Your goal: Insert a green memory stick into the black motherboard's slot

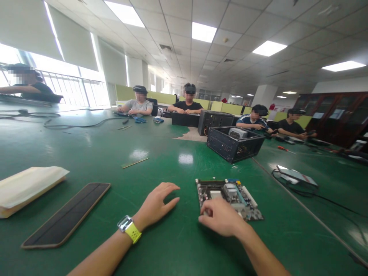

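Green table (184,249), largest item, spanning the room before me; five other people at its farther parts, among them a person in a black shirt (189,106); two dark computer cases, one open-topped (225,149), with a grey box (238,133), apparently a power supply, seated inside, the other an upright case (217,122) just behind it; a long dark mat (69,214) with a pale rim, and a cream packet (28,188) beside it, both to the left.

Motherboard (240,197), one, flat on the table, right of centre, nearer than the open case and well apart from it; slots and a grey heat sink were in place on it; I judged the work there begun but unfinished, the board lying uncased; which fittings remained to be done could not be told.

Left hand (156,203), empty, fingers spread loosely above the table, short of the board; right hand (221,218), fingers curled at the board's near left part; whether it pinched anything I could not tell.

Watch (129,229), yellow-green strap, left wrist; screwdriver (283,148), red-handled, far right; thin rod (135,163), last and slightest, beyond the left hand.
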Motion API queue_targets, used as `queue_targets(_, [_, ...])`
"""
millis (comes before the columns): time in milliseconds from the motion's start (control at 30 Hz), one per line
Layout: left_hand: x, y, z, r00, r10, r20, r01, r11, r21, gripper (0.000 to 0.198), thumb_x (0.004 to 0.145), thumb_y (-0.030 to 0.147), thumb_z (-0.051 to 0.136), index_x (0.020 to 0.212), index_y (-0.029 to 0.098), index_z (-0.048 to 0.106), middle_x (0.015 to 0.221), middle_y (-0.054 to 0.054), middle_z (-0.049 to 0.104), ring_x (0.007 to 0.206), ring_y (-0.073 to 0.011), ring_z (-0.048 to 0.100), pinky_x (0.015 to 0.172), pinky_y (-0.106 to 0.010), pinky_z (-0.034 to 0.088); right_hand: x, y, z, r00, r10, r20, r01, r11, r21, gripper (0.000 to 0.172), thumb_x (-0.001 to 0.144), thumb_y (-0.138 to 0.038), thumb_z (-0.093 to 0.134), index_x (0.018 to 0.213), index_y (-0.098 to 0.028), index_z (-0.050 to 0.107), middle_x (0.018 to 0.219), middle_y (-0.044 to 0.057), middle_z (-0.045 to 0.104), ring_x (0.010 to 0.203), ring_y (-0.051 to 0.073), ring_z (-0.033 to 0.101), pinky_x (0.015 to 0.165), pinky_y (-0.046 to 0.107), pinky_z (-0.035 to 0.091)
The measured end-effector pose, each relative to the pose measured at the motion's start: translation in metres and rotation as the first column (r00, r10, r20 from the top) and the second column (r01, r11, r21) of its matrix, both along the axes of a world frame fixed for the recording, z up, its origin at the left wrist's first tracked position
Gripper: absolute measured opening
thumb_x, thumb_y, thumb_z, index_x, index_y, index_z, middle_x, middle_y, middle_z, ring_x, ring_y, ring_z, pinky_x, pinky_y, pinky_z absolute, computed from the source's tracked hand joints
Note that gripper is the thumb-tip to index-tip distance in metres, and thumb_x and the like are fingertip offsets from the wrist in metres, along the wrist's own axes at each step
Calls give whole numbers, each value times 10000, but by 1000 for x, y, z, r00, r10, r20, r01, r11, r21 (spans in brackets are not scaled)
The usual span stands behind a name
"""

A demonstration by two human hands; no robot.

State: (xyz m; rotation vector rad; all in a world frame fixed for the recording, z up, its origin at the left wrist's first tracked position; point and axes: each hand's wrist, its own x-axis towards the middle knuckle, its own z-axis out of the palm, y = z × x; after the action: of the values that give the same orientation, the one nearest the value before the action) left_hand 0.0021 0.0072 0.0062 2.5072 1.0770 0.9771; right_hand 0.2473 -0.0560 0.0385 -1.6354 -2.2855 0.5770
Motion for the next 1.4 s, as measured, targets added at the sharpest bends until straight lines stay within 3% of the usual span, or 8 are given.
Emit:
queue_targets(100, [1,-3,4,999,-44,-4,44,999,9,228,862,289,558,1077,241,620,1172,-60,593,1082,-228,545,956,-386,448,-18,-12,6,907,224,-357,-312,926,-210,277,837,-378,508,1019,-233,656,757,-13,697,515,108,589,493,208,412])
queue_targets(200, [2,-5,7,995,-92,-31,92,996,-9,173,840,282,582,999,233,632,1186,-66,580,1090,-236,534,955,-392,442,-14,-3,2,920,24,-390,1,998,63,260,863,-339,466,963,-206,665,866,25,699,703,139,626,663,251,472])
queue_targets(300, [3,-6,8,992,-110,-57,108,993,-44,142,820,271,604,955,226,613,1137,-60,598,1057,-230,544,936,-389,447,1,18,-11,952,-153,-267,241,910,338,256,826,-298,518,1023,-207,654,1055,62,667,1011,203,564,901,328,415])
queue_targets(467, [3,-5,7,991,-76,-115,67,995,-80,124,807,278,606,912,217,584,905,-33,621,857,-204,576,793,-333,486,14,37,-33,969,-205,-140,236,933,273,243,833,-275,498,1003,-231,666,1065,37,666,1029,207,547,912,338,384])
queue_targets(700, [3,-4,5,991,-71,-110,64,996,-62,97,783,192,575,875,220,589,841,-15,613,809,-189,577,756,-300,472,8,37,-36,952,-225,-206,275,925,261,179,811,-226,498,847,-242,673,929,2,681,930,178,567,862,294,381])
queue_targets(933, [5,-7,4,997,-68,41,71,994,-89,136,768,110,522,858,202,565,832,1,624,785,-160,593,735,-272,468,10,39,-40,939,-242,-244,302,919,253,182,804,-234,502,834,-231,681,899,5,687,911,182,571,848,290,386])
queue_targets(1167, [4,-2,7,953,-84,290,165,950,-265,64,869,208,499,907,178,542,834,-20,703,800,-157,663,773,-279,501,12,42,-42,923,-257,-287,328,915,234,190,789,-240,502,825,-227,689,889,5,694,891,178,580,844,281,389])
queue_targets(1400, [-2,5,1,956,-58,287,158,928,-338,156,828,253,578,958,170,556,834,-21,697,771,-162,649,746,-289,502,12,42,-43,915,-269,-300,343,910,231,207,791,-260,489,825,-230,692,880,4,696,884,181,581,839,283,391])
